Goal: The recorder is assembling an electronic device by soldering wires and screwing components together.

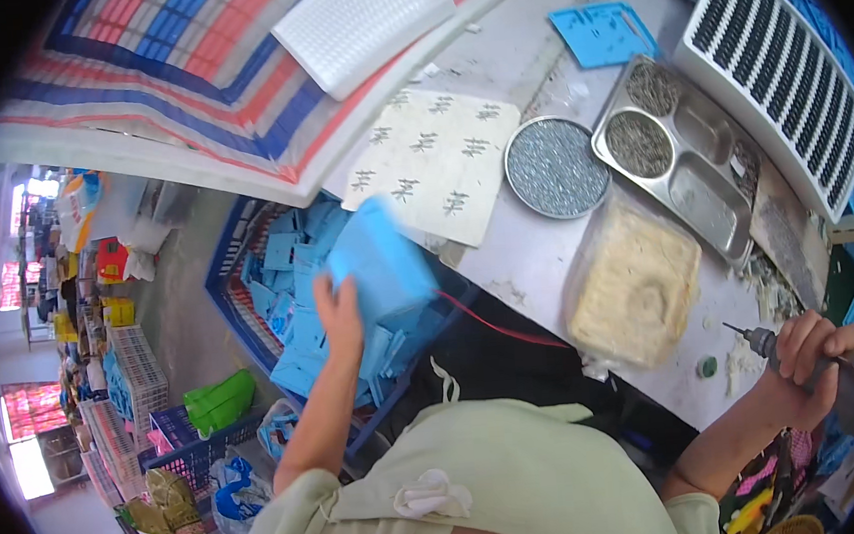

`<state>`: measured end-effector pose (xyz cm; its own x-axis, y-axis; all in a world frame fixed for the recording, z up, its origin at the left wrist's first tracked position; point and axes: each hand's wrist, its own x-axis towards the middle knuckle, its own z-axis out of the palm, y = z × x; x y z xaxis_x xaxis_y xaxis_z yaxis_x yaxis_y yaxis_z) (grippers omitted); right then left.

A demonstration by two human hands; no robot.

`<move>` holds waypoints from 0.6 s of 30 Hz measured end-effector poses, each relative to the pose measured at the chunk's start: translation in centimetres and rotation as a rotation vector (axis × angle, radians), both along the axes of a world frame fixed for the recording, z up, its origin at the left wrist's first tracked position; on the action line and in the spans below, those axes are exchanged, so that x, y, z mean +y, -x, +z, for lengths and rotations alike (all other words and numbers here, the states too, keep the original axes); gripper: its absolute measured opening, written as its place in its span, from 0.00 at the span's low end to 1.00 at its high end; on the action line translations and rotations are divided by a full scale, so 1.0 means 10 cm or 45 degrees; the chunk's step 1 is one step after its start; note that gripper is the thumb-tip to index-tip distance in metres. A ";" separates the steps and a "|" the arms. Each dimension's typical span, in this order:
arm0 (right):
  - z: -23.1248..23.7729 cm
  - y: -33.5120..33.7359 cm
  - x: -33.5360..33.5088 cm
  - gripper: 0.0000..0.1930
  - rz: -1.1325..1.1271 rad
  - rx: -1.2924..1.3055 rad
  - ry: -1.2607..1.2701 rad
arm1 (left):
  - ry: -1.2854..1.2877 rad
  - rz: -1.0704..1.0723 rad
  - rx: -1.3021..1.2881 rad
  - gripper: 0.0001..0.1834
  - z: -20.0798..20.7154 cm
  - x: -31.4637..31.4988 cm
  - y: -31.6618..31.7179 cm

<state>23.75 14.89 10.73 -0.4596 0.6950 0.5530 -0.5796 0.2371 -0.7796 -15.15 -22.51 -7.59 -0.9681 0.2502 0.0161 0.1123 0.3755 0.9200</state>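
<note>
My left hand (338, 314) grips a flat light-blue plastic piece (382, 260) by its near-left edge, blurred by motion. It hangs over a dark-blue crate (228, 250) heaped with similar blue pieces (298, 342). At the right, my right hand (807, 350) is wrapped round a grey power screwdriver (762, 343), whose thin bit points left over the table edge. Between my hands lies a yellowish block (634, 286) in clear plastic. Behind it stand a round dish of small metal parts (557, 167) and a steel compartment tray (707, 195) holding thin metal pieces.
A cream printed sheet (424, 162) lies on the white table (518, 270). A white tray with black rows (783, 78) stands far right, near a blue panel (601, 34). A white grid tray (363, 21) rests on striped cloth. Baskets and a green bag (220, 402) sit at left.
</note>
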 end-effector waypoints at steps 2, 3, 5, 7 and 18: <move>-0.07 0.14 0.05 0.11 0.035 -0.007 0.083 | -0.103 0.608 -0.575 0.25 -0.54 -1.01 -0.01; -0.09 0.24 0.06 0.11 0.018 0.004 0.063 | -0.374 0.717 -0.727 0.27 -0.65 -1.29 -0.07; -0.04 0.38 0.03 0.12 0.002 0.005 0.076 | -0.464 0.824 -0.898 0.29 -0.67 -1.21 -0.07; -0.04 0.47 0.06 0.13 -0.004 -0.002 0.059 | -0.096 0.865 -0.898 0.31 -0.28 -0.67 -0.22; -0.06 0.23 0.23 0.25 -0.480 -0.388 0.231 | 0.123 -0.855 0.786 0.25 1.01 3.98 1.41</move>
